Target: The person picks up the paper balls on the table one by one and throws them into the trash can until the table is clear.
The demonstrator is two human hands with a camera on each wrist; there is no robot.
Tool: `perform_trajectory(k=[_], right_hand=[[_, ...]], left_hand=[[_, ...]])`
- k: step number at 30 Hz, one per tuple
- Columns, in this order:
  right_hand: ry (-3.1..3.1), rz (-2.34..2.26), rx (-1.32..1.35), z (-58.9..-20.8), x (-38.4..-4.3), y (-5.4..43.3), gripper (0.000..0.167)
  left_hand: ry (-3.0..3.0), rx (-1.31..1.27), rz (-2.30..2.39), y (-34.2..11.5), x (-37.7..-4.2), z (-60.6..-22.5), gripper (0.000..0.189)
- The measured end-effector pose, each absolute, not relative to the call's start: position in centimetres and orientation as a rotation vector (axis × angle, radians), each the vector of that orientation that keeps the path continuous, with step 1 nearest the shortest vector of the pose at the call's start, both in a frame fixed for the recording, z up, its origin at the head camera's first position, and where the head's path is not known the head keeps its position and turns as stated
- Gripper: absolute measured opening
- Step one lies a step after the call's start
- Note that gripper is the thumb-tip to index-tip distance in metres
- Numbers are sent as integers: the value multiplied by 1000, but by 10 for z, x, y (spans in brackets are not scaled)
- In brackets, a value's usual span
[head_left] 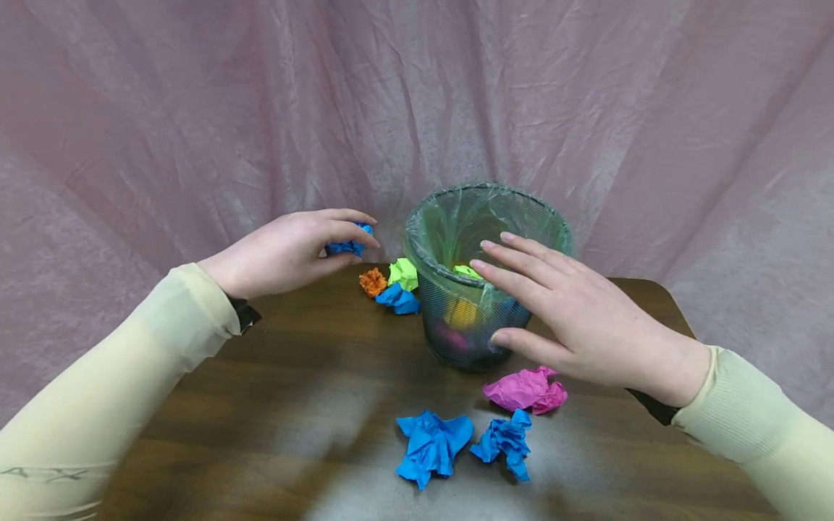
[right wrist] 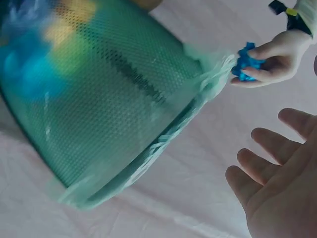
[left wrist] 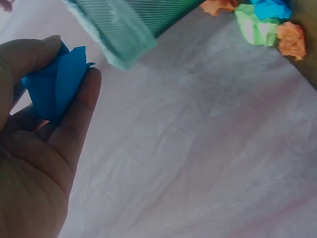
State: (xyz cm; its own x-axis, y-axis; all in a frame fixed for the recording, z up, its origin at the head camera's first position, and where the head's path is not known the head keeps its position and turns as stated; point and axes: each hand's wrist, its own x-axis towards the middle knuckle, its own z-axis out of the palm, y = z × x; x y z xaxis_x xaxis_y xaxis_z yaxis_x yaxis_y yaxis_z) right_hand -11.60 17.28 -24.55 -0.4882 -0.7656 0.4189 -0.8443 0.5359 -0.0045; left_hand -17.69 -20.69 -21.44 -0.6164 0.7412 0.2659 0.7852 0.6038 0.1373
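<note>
My left hand (head_left: 293, 246) pinches a crumpled blue paper ball (left wrist: 57, 87) between thumb and fingers, left of the bin and raised above the table. My right hand (head_left: 573, 311) is spread with its fingers apart and holds nothing; in the head view it overlaps the near right side of the bin. The mesh waste bin (head_left: 433, 318) stands upright, lined with a thin green plastic bag (head_left: 449, 224) folded over its rim. Through the mesh show crumpled papers, among them a yellow one (head_left: 464, 313) and a pink one (head_left: 452, 336).
Left of the bin lie an orange paper ball (head_left: 373, 282), a light green one (head_left: 403, 274) and a blue one (head_left: 398, 298). In front are a pink crumpled paper (head_left: 526, 391) and two blue ones (head_left: 433, 445). Behind the wooden table (head_left: 260, 405) hangs a pink curtain (head_left: 326, 108).
</note>
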Motion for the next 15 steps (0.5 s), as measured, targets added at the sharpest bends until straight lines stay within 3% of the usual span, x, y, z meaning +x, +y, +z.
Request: perform_trajectory(k=[15], right_hand=[[-2496,305,1177,-240,-139,195,76]], left_hand=[[-2621,-1411,-365,-154,-192,-197,30]])
